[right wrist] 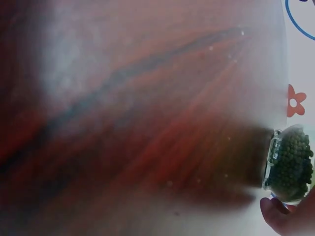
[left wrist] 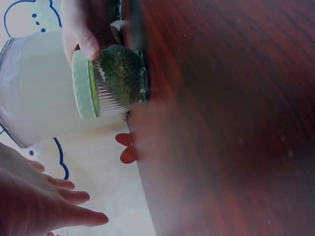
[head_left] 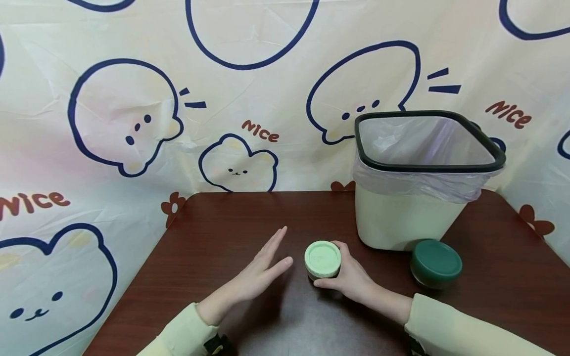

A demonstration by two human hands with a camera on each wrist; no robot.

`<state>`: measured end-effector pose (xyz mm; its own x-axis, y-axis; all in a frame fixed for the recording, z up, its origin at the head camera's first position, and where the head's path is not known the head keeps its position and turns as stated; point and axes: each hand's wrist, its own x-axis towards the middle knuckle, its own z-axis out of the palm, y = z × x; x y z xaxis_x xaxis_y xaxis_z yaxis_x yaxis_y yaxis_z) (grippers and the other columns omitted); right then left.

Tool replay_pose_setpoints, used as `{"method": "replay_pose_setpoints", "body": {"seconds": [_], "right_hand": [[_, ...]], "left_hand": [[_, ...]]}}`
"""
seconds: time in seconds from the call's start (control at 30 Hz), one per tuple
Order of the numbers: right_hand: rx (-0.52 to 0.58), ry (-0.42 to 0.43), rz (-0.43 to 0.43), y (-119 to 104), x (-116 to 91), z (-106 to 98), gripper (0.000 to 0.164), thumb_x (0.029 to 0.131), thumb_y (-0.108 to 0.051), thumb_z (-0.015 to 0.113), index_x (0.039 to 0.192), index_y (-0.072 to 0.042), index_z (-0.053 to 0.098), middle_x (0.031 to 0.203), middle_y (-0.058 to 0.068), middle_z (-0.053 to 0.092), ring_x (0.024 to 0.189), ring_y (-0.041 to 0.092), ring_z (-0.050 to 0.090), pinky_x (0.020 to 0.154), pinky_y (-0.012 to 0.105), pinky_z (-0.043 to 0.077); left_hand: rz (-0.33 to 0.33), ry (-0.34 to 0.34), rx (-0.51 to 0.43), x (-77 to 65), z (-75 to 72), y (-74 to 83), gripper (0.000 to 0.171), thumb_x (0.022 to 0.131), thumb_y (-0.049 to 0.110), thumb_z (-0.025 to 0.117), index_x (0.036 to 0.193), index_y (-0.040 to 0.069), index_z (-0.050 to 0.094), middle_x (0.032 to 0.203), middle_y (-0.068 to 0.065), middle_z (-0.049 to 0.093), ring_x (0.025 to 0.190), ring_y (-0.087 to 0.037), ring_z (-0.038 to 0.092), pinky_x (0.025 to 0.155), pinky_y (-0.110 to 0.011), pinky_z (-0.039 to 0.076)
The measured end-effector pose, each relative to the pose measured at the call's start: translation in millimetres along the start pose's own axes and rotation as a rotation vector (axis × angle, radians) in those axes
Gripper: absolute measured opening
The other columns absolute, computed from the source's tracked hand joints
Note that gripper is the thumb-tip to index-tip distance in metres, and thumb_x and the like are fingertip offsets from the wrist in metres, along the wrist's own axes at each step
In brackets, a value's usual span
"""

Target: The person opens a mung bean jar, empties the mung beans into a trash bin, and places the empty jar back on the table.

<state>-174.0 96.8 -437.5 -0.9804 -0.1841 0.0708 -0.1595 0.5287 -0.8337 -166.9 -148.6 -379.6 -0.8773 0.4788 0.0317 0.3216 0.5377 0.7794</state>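
A glass jar with a pale green lid (head_left: 322, 258) stands upright near the middle of the table, and my right hand (head_left: 352, 274) grips it from the right, thumb at the near side. Small round green grains fill the jar (left wrist: 123, 76) in the left wrist view. Whether its base touches the tabletop I cannot tell. To the left of the jar, my left hand (head_left: 258, 272) is held apart from it with straight fingers, holding nothing. A second jar with a dark green lid (head_left: 436, 263) stands farther right, beyond my right hand.
A cream waste bin (head_left: 401, 212) with a dark rim and a clear plastic liner stands behind the dark-lidded jar. The brown wooden table (head_left: 213, 232) ends at a back wall covered by a cartoon-printed cloth (head_left: 249, 99).
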Motion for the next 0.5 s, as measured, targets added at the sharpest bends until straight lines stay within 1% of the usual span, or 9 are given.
{"method": "replay_pose_setpoints", "body": {"seconds": [0.13, 0.23, 0.37, 0.5], "right_hand": [[0.031, 0.007, 0.023, 0.3, -0.3, 1.6, 0.096, 0.062, -0.026, 0.093, 0.136, -0.004, 0.036, 0.124, 0.013, 0.057, 0.114, 0.028, 0.055, 0.092, 0.050, 0.042], [0.047, 0.020, 0.030, -0.5, 0.6, 2.2, 0.093, 0.061, -0.023, 0.094, 0.134, -0.003, 0.039, 0.123, 0.012, 0.058, 0.113, 0.028, 0.055, 0.092, 0.050, 0.042], [0.048, 0.037, 0.026, -1.2, 1.6, 2.4, 0.089, 0.061, -0.022, 0.093, 0.131, -0.004, 0.041, 0.121, 0.010, 0.059, 0.110, 0.026, 0.057, 0.091, 0.048, 0.043], [0.024, 0.047, 0.015, -1.2, 1.7, 1.3, 0.088, 0.061, -0.025, 0.093, 0.130, -0.005, 0.041, 0.118, 0.009, 0.060, 0.106, 0.023, 0.058, 0.089, 0.045, 0.044]], "left_hand": [[0.006, 0.010, -0.041, 1.8, 2.8, -0.5, 0.070, 0.101, 0.047, 0.045, 0.157, 0.029, 0.007, 0.161, 0.005, 0.005, 0.146, -0.017, 0.003, 0.112, -0.059, 0.011], [-0.003, 0.014, -0.063, 2.7, 4.4, 0.4, 0.069, 0.101, 0.047, 0.045, 0.157, 0.031, 0.007, 0.161, 0.004, 0.005, 0.146, -0.017, 0.004, 0.111, -0.060, 0.011], [-0.019, 0.016, -0.088, 3.6, 5.5, 1.6, 0.069, 0.100, 0.049, 0.045, 0.156, 0.033, 0.008, 0.162, 0.003, 0.006, 0.146, -0.018, 0.004, 0.110, -0.061, 0.011], [-0.024, 0.019, -0.096, 4.6, 6.1, 2.4, 0.069, 0.100, 0.049, 0.045, 0.156, 0.032, 0.009, 0.161, 0.005, 0.006, 0.146, -0.018, 0.005, 0.111, -0.061, 0.011]]}}
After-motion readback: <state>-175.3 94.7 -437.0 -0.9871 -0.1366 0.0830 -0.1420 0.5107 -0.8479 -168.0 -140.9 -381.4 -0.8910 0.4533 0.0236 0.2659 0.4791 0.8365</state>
